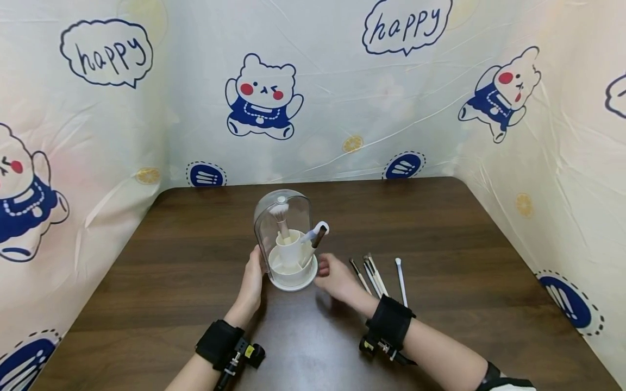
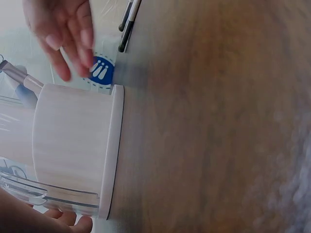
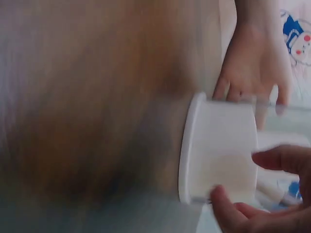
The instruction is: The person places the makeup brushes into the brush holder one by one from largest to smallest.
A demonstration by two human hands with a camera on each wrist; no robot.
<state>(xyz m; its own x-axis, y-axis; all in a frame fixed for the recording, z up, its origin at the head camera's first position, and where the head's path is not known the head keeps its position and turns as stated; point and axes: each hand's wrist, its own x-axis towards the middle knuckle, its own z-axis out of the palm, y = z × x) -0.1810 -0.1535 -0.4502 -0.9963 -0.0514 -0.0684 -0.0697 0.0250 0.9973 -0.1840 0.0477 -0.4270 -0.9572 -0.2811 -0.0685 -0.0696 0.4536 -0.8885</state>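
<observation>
Wristbands of black fabric, each bearing a small camera, occupy the near part of the work area: one on the left wrist, one on the right. Both forearms cross a dark brown wood-grain desk. The left hand rests against the left side of a clear domed cover, fingers extended along its wall. The right hand is just right of the holder, fingers loosely bent and gripping nothing; the left wrist view shows a gap between them.

A white round plastic holder stands upright under the cover, between the two hands, slightly left of midway between the desk's side edges. A pale fluffy-headed brush stands in its raised central cup; a dark-tipped brush leans out toward the right hand.

Right of the right hand, toward the desk's right edge, lie several slim pale brushes in a group, with one white-headed stick apart. Beyond the far edge hangs a pale cloth backdrop printed with bears.
</observation>
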